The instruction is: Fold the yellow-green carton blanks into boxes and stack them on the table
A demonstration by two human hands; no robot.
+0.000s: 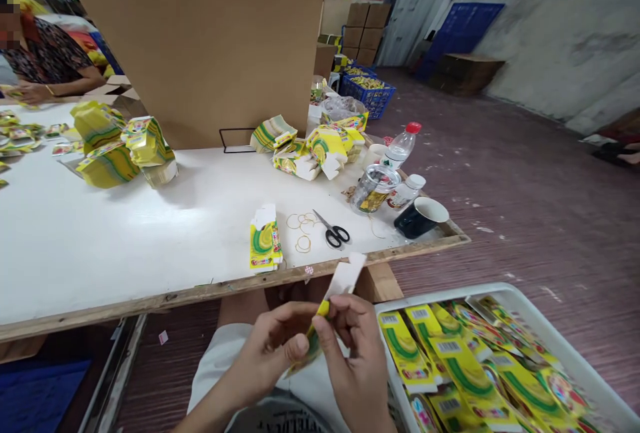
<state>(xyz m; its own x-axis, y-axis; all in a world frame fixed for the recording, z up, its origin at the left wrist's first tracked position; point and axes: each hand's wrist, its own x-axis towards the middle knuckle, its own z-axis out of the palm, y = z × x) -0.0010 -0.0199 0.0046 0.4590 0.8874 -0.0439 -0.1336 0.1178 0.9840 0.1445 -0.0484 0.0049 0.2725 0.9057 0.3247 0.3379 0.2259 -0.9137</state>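
Note:
A small yellow-and-green carton [346, 276] with its white end flap standing up is between my hands, above my lap. My right hand [357, 360] pinches it near the flap with thumb and fingers. Curled round the lower part from the other side is my left hand [273, 350]. My fingers hide much of the carton. On the table [210, 220] just beyond, a small stack of flat cartons [264, 240] lies near the edge. To its right are several rubber bands [303, 243] and black-handled scissors [336, 236].
A white tray [517, 293] of filled-looking yellow cartons stands at my right. Along the table's right side are a dark mug [417, 220], a clear jar [374, 190] and a bottle [400, 148]. Bundled cartons [145, 143] lie before a tall cardboard panel [200, 40]. Another person [55, 53] sits far left.

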